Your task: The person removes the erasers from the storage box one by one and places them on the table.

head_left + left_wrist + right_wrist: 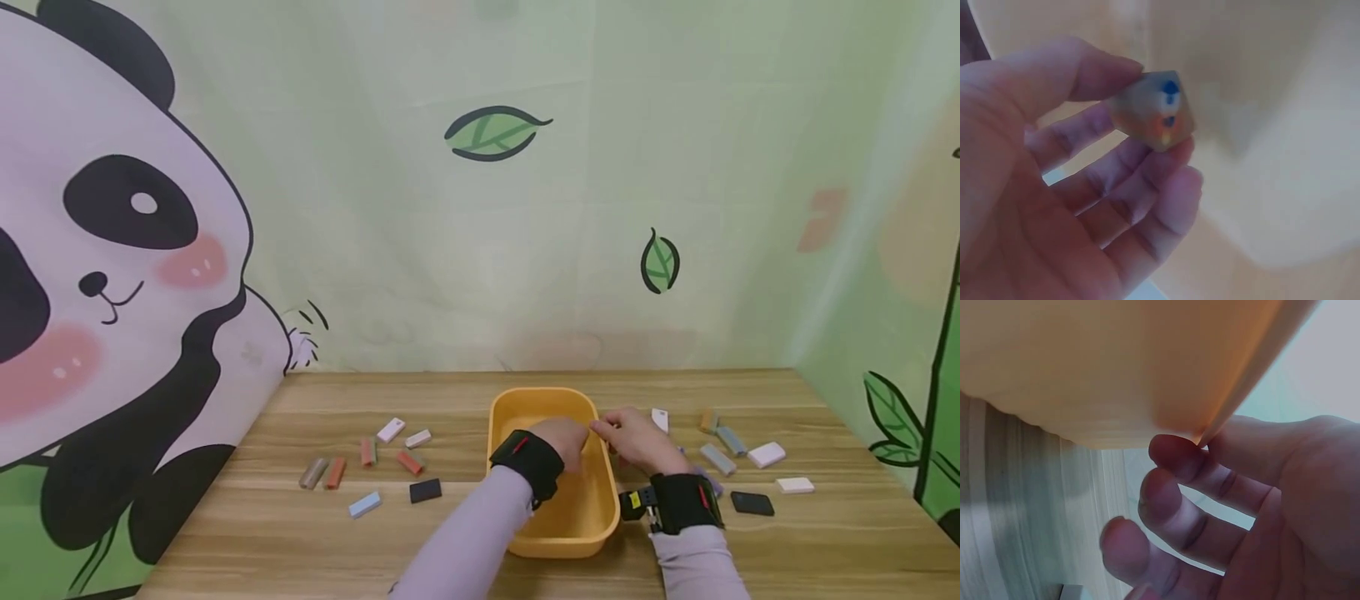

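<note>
A yellow-orange plastic bin [564, 548] stands on the wooden table. My left hand [561, 440] is over the inside of the bin and pinches a small block [1159, 111] between thumb and fingers. The block's end face carries a blue, white and orange print, blurred in the left wrist view; in the head view the hand hides it. My right hand [637, 437] is at the bin's right side, pinching its rim between thumb and index finger. In the right wrist view the bin wall [1104, 369] fills the top, with the other fingers curled below the rim.
Several small blocks lie left of the bin, among them a light blue block [365, 505], a black block [425, 491] and a red one [335, 472]. More lie to the right, including a white block [767, 454] and another black block [752, 503]. A printed curtain [390, 250] hangs behind the table.
</note>
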The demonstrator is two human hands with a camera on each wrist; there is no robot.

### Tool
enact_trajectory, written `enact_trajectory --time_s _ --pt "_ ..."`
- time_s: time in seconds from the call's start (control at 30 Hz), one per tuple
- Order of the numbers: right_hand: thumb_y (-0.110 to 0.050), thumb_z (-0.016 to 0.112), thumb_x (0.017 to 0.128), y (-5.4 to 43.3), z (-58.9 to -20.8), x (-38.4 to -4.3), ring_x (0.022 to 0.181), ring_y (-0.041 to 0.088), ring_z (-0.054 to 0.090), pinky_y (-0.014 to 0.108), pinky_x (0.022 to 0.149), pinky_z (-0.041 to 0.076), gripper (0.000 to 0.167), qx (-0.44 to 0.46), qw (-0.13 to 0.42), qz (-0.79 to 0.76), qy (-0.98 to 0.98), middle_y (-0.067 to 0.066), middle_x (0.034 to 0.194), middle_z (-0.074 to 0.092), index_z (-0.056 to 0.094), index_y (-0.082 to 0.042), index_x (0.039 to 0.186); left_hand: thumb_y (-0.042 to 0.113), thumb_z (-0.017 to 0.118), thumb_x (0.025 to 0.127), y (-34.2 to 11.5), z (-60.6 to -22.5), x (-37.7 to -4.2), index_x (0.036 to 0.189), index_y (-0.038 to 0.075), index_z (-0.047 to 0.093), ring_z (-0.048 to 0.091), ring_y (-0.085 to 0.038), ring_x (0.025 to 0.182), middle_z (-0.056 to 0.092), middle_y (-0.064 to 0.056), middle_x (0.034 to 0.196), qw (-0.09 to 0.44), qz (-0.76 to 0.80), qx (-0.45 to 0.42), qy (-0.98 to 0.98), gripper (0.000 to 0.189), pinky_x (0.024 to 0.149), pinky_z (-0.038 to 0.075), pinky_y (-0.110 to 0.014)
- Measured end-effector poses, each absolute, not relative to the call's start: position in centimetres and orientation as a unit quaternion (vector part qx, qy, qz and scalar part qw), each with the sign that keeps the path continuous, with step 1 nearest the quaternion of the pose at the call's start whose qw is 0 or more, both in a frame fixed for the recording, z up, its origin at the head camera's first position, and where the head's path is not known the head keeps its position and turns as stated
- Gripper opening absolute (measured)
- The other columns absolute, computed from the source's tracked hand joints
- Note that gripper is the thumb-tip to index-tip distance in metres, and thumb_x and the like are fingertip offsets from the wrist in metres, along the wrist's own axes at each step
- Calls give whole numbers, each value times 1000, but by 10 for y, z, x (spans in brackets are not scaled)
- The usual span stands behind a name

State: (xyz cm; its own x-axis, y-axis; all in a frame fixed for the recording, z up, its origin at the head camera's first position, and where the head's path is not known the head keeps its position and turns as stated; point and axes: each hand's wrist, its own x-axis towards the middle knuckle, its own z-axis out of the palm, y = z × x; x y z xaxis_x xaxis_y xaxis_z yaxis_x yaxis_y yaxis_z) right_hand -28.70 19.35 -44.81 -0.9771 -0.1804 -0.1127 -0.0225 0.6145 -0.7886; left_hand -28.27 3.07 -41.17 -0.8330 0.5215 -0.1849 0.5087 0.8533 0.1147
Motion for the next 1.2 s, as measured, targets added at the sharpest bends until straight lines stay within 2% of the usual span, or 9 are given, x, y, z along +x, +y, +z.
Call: enact_trajectory --time_s 0.2,0.4,0.67,0.73,0.87,1.07,1.17,1.2 --pt "-18 53 108 192 -449 -288 54 13 42 26 51 38 33 -59 93 -439 892 -1 65 41 55 -7 77 12 72 92 11 -409 -294 83 10 59 46 -12 60 49 4 68 122 89 266 952 16 56 34 -24" --pt "-20 53 108 191 -449 -286 49 12 42 26 50 37 32 -61 90 -438 892 -2 63 43 60 -5 81 8 69 94 -34 -394 -295 75 10 51 41 -10 62 41 4 68 91 140 307 937 26 61 33 -22" --pt "-21 53 108 193 -447 -286 48 13 43 28 51 39 33 -70 79 -423 900 0 64 47 62 -4 82 5 69 93 -111 -369 -276 89 6 59 48 -16 73 53 -2 82 55 178 287 940 11 69 40 -31" --pt "-22 53 108 194 -447 -286 49 14 45 28 51 40 33 -72 78 -423 900 0 65 48 61 -6 81 4 69 93 -129 -367 -270 96 5 62 52 -15 71 56 -3 85 57 184 263 945 8 66 44 -30" --pt "-22 53 108 193 -447 -285 49 14 45 28 51 41 33 -74 82 -423 899 0 65 48 60 -7 80 2 71 93 -160 -370 -259 105 3 66 58 -11 67 61 -3 88 58 187 236 952 13 62 50 -28" --pt "-22 53 108 193 -446 -283 50 15 47 29 52 42 33 -76 77 -418 902 3 67 51 61 -6 80 1 73 90 -197 -387 -239 96 4 66 46 -7 68 58 1 77 20 170 303 938 10 64 41 -25" --pt "-22 54 108 192 -446 -284 50 15 47 29 52 42 33 -72 77 -419 902 3 68 51 61 -6 79 1 72 92 -211 -403 -230 102 6 67 43 -4 61 57 4 74 26 166 313 935 13 58 36 -22" --pt "-22 54 108 193 -446 -284 50 15 47 28 52 42 34 -73 77 -420 901 3 68 51 61 -7 79 0 71 92 -214 -409 -229 102 7 67 46 -4 61 58 5 73 28 160 316 935 13 57 36 -22"
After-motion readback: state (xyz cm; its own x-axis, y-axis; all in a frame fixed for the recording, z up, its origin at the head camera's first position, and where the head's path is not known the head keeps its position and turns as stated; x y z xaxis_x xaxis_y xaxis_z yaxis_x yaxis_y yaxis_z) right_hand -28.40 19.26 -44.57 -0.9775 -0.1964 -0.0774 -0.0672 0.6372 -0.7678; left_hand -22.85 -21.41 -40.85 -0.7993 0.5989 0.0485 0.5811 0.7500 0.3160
